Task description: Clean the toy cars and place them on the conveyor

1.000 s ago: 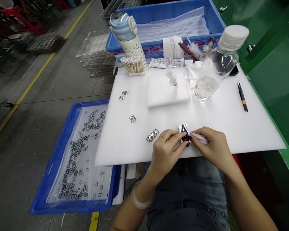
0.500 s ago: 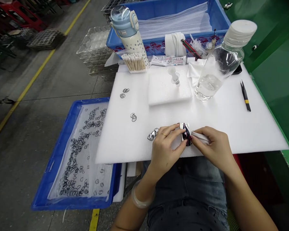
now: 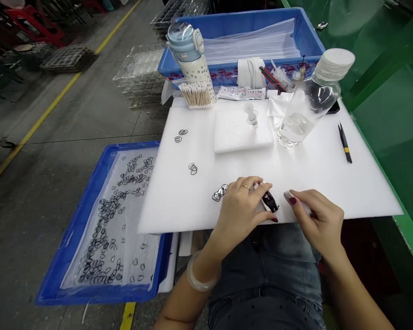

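Observation:
A small black and white toy car [image 3: 270, 201] is at the near edge of the white foam board [image 3: 172, 206]. My left hand [image 3: 241, 201] grips it, fingers over its far end and thumb by its near end. To the right, apart from the car, my right hand [image 3: 318, 215] pinches a folded white cloth [image 3: 289, 196] between thumb and fingers; most of the cloth is hidden in the palm. Just left of my left hand lie several thin black rings [image 3: 219, 193], partly covered by the fingers.
Behind stand a foam block [image 3: 242, 137] with a small plastic cup [image 3: 251, 114], a clear bottle [image 3: 296, 123], cotton swabs [image 3: 196, 96] and a dotted flask [image 3: 192, 59]. Tweezers [image 3: 344, 143] lie at right. A blue tray [image 3: 72, 215] of black rings sits lower left.
My right hand has drawn away from the car to the right, taking the cloth with it. The car has turned slightly in my left hand. The view has shifted a little.

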### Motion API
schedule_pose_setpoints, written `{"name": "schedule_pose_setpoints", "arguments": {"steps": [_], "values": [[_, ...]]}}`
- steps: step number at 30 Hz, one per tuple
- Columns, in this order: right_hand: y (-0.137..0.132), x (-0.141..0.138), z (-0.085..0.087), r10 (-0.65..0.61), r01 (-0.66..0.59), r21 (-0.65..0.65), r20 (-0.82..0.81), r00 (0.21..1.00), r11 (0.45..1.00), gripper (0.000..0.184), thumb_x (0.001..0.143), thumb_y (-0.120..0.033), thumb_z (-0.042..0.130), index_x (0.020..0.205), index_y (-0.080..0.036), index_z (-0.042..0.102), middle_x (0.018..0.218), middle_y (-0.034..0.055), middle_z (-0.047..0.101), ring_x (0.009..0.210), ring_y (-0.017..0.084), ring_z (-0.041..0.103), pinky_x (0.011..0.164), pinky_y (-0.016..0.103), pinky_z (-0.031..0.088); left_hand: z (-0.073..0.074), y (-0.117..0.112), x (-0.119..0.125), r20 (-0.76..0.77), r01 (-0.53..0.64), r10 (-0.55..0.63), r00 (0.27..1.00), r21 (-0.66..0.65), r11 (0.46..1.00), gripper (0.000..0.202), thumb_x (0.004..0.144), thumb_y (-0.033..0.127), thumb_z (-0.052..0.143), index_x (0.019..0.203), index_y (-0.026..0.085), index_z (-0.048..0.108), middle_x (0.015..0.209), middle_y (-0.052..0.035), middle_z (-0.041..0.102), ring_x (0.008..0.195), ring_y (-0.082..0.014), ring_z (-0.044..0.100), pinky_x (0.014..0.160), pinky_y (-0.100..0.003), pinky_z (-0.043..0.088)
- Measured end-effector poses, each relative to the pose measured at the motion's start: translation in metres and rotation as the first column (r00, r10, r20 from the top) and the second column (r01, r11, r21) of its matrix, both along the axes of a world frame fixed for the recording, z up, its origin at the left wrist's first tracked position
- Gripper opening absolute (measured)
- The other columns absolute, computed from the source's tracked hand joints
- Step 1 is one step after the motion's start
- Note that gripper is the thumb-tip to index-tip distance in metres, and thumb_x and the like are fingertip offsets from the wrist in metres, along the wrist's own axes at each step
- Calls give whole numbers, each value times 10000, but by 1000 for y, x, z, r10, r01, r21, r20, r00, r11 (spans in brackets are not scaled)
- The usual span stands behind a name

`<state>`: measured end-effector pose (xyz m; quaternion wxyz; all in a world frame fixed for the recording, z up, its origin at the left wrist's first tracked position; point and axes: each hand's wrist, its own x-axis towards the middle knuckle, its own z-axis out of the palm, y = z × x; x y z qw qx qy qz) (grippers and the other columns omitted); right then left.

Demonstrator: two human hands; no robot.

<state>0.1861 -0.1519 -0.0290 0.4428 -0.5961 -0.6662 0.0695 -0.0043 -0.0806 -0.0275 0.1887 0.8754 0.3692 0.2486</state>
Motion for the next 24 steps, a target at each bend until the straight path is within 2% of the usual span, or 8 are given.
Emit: {"name": "schedule_pose_setpoints", "arguments": {"steps": [2, 5, 9, 13, 17, 20, 22, 24], "values": [[-8, 2, -7, 35, -50, 92, 154, 987, 994, 213, 912, -81, 629, 1095, -174, 685, 912, 61, 695, 685, 113, 638, 542, 212, 484, -5, -3, 2, 62, -89, 88, 994, 19, 996, 587, 725, 575, 776, 1146, 183, 661, 1098, -101, 657, 966, -270, 624, 846, -462, 557], [-14, 3, -15, 44, -102, 169, 315, 948, 980, 249, 906, -89, 638, 1135, -182, 664, 911, 72, 674, 709, 135, 649, 595, 235, 524, -10, -7, -1, 143, -66, 68, 987, -23, 998, 479, 813, 469, 748, 1201, 204, 652, 1177, -91, 648, 1021, -247, 599, 898, -437, 545], [-13, -4, -16, 37, -108, 180, 356, 934, 978, 219, 919, -120, 632, 1120, -201, 668, 920, 62, 656, 673, 111, 629, 567, 216, 505, -11, -6, -7, 158, -21, 30, 987, -56, 998, 349, 925, 186, 636, 1271, 230, 624, 1259, -61, 644, 1093, -230, 560, 942, -425, 530], [-8, -15, -17, 53, -125, 161, 391, 919, 979, 200, 908, -119, 650, 1097, -176, 684, 872, 51, 656, 669, 122, 606, 586, 239, 492, -11, -6, -7, 170, -39, 50, 984, -65, 997, 338, 918, 155, 634, 1250, 223, 642, 1233, -56, 655, 1051, -221, 575, 923, -418, 540], [-6, -25, -22, -75, -1, 198, 378, 923, 980, 175, 926, -134, 639, 1088, -172, 691, 822, 34, 640, 586, 89, 553, 520, 215, 431, -12, -6, -6, 190, -55, 70, 979, -83, 995, 352, 895, 153, 671, 1237, 235, 652, 1210, -43, 664, 1043, -215, 579, 922, -411, 543], [-2, -23, -16, -76, 53, 80, 316, 946, 995, 169, 961, -170, 593, 1089, -170, 702, 807, 26, 643, 552, 82, 547, 491, 209, 423, -13, -6, -6, 194, -57, 73, 978, -87, 995, 352, 890, 157, 680, 1232, 236, 657, 1206, -42, 667, 1040, -214, 579, 927, -417, 540], [3, -11, -5, -12, 24, -51, 231, 973, 998, 174, 973, -198, 575, 1074, -166, 712, 781, 17, 640, 548, 89, 558, 498, 214, 443, -14, -6, -7, 199, -57, 74, 977, -86, 995, 347, 885, 160, 688, 1223, 233, 662, 1200, -43, 671, 1038, -215, 581, 925, -421, 539], [8, 7, 8, -18, 39, -97, 209, 978, 995, 207, 979, -217, 559, 1113, -173, 711, 845, 41, 663, 637, 125, 608, 574, 246, 492, -13, -7, -6, 206, -61, 80, 975, -98, 993, 355, 871, 159, 705, 1216, 232, 665, 1202, -42, 674, 1034, -215, 586, 920, -421, 540]]}}
